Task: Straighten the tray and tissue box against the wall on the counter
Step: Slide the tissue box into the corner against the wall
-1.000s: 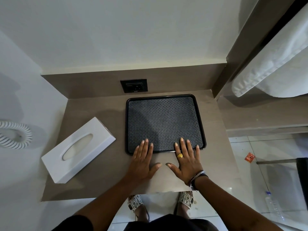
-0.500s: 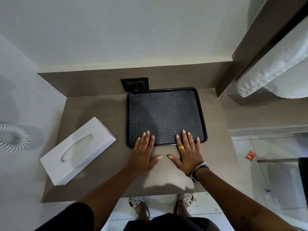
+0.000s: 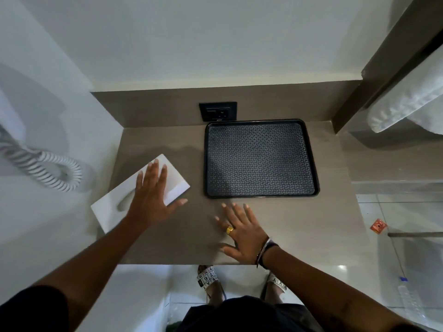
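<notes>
The black tray point(image 3: 261, 158) with a patterned mat lies square on the brown counter point(image 3: 323, 224), its far edge against the back wall below the socket. A white tissue box point(image 3: 112, 202) lies slanted at the counter's left. My left hand point(image 3: 153, 195) rests flat on top of the box, fingers spread, covering part of its oval opening. My right hand point(image 3: 242, 233) is flat on the counter just in front of the tray, not touching it, fingers apart.
A black wall socket point(image 3: 218, 111) sits in the back wall above the tray's left corner. A coiled white cord point(image 3: 48, 168) hangs on the left wall. White towels point(image 3: 407, 104) hang at the upper right. The counter's front edge is near my right wrist.
The tray slid back against the wall. Both hands left the tray: my left hand moved left onto the tissue box, my right hand drew back onto the counter.
</notes>
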### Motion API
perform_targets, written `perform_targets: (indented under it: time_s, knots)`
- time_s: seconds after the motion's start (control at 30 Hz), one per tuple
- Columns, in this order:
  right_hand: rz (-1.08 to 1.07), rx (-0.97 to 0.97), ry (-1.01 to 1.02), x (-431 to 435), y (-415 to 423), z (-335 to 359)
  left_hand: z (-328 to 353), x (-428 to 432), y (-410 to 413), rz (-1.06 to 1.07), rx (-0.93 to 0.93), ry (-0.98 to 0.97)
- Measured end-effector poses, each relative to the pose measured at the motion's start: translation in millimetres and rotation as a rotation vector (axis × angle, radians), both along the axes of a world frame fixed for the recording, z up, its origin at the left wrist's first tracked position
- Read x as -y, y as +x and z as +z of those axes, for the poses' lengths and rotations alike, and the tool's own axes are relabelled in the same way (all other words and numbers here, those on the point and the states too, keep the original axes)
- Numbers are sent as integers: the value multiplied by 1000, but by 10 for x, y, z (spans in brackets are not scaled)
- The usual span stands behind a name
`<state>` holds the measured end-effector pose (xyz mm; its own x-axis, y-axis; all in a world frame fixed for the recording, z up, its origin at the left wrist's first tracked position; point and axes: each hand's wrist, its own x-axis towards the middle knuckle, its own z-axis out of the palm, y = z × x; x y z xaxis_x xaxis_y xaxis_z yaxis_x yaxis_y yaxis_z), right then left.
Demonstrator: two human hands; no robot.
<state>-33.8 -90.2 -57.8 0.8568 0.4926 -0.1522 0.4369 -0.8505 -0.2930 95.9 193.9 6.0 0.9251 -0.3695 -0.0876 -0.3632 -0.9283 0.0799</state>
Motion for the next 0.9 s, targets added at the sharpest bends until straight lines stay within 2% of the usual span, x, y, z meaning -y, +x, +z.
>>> perform_targets:
  time_s: [0.23,0.33,0.47,0.7,0.9]
  knots:
    - [39,-33,-50,-693,280,-24,-32,-689,290,153,-318,101]
    - [22,-41,-79,-905,314,-87,-87,-745,337,160,-384,118]
    - [-16,-42,-154,-975,303,-130,-97,-722,365,141,-339,161]
    - [-45,-54,-154,-983,307,-112,-138,-729,321,150,-238,79]
    - [-54,-40,-155,-1001,320,-70,-95,-713,457,380,-193,-37]
